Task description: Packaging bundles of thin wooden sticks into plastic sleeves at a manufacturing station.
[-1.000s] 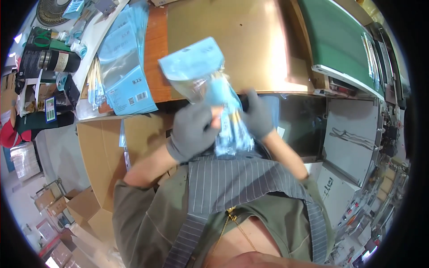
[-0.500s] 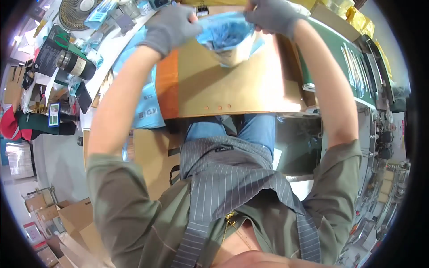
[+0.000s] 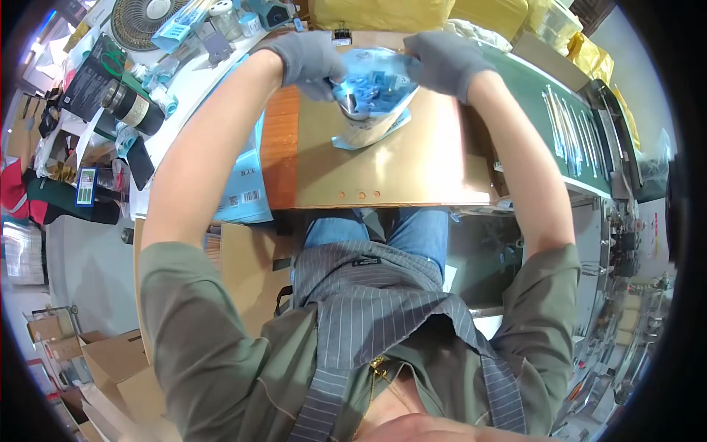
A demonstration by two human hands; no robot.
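Note:
An open blue-and-white pouch [image 3: 366,135] stands on the gold-coloured board, its mouth tipped toward me. Inside it shows a heap of small blue packets [image 3: 379,90], too jumbled to make out singly. My left hand [image 3: 313,65], in a grey glove, is closed on the left side of the pouch's rim. On the opposite side, my right hand [image 3: 445,62], gloved the same way, has its fingers closed at the rim's right corner. The fingertips of both hands are partly hidden.
Flat blue pouches [image 3: 247,188] lie left of the gold board [image 3: 420,180]. Beyond them are a phone [image 3: 140,163], a dark bottle [image 3: 134,107] and a fan [image 3: 121,26]. Several thin sticks [image 3: 571,132] rest on a green surface at right. Yellow bags [image 3: 379,13] line the back.
The view has shifted, showing more of the table's far side. Both hands and the pouch have come slightly nearer to me, and more of the packets inside shows.

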